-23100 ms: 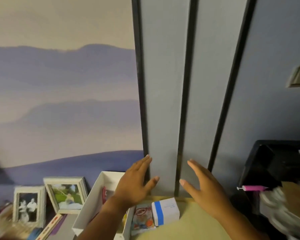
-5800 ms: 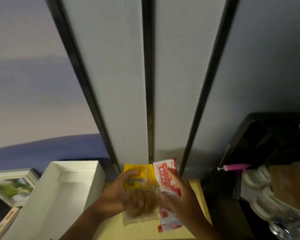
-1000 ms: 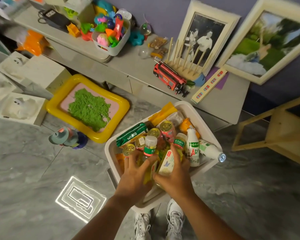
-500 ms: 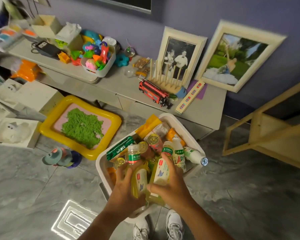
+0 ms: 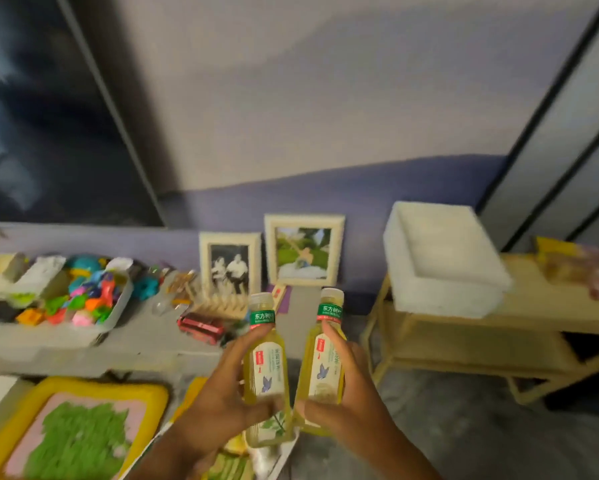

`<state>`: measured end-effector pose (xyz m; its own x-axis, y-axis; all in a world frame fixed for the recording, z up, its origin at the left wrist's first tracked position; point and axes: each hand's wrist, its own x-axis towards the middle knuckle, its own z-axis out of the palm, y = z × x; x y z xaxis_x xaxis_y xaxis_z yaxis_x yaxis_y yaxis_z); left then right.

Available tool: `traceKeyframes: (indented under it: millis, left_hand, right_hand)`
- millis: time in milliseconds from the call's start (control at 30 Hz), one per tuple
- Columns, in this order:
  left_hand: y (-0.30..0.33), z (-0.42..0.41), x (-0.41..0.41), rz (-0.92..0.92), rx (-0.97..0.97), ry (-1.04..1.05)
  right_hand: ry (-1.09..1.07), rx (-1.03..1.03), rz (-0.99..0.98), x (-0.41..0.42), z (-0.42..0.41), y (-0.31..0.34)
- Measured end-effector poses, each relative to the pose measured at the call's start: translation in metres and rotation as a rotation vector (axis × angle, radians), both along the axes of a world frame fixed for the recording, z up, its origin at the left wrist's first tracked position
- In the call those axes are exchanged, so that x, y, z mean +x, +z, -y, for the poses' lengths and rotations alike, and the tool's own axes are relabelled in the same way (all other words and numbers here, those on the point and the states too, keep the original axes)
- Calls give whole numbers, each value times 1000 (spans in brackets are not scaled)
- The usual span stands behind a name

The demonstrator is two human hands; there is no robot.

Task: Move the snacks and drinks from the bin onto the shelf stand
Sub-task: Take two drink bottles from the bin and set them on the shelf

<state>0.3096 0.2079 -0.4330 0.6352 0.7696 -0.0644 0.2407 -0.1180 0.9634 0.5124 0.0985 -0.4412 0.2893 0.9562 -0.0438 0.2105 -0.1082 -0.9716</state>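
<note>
- my left hand [image 5: 221,400] was wrapped around one yellow-green tea bottle [image 5: 266,368], thumb across the lower label, fingers behind it
- my right hand [image 5: 346,393] gripped a second tea bottle [image 5: 324,355] the same way — both bottles upright, side by side, just apart from each other, held up in front of me
- each bottle had a pale cap, a green neck band and a white label with a blue butterfly
- the bin [image 5: 277,455] sat low at the bottom edge beneath the bottles, only a corner of it visible, with some packets inside that were too blurred to read
- the shelf stand [image 5: 464,337] stood off to the right — pale wood, with a white box [image 5: 440,258] on its top and a yellow snack packet [image 5: 568,261] further right
- behind the bottles, two framed photos [image 5: 303,251] leaned on the purple wall above a grey ledge [image 5: 83,348], which also carried a tub of coloured toys [image 5: 90,299] and a red toy bus [image 5: 201,327]
- a yellow tray [image 5: 73,427] with green sand lay at the lower left
</note>
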Motion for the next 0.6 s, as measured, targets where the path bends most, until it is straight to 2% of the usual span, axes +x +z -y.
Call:
traceKeyframes:
  millis: [200, 333, 600]
  left_hand:
    - [108, 10, 168, 60, 154, -245]
    - [155, 33, 275, 119, 226, -401]
    - [176, 77, 448, 115, 135, -574]
  right_hand:
    - [-104, 147, 152, 145, 42, 106]
    - [-229, 171, 263, 230, 85, 155]
    - [-445, 165, 336, 356, 152, 182]
